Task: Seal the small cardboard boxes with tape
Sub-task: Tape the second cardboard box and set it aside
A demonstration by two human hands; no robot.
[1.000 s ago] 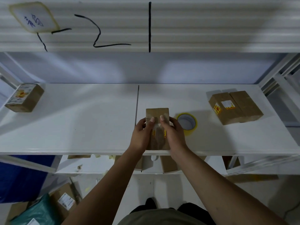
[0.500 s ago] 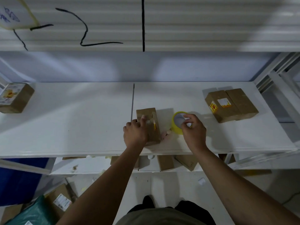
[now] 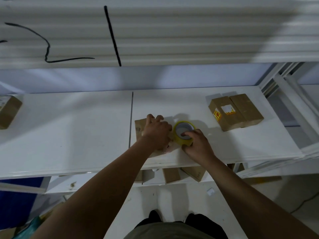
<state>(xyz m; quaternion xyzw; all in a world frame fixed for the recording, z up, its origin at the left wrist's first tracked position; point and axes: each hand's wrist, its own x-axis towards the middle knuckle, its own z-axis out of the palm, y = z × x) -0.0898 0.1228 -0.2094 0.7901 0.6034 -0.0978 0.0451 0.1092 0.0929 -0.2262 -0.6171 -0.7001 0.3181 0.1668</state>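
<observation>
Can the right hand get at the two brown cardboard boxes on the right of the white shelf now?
Probably yes: nothing stands between the right hand and the two brown cardboard boxes. However, it grips the yellow tape roll, so it should release that first.

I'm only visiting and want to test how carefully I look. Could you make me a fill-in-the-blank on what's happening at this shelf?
1. The right hand grips a roll of ____ tape.
2. The left hand holds the small box on the tape's ____ side.
3. Farther right on the shelf, ____ boxes stand side by side, touching.

Missing words: yellow; left; two.
</observation>
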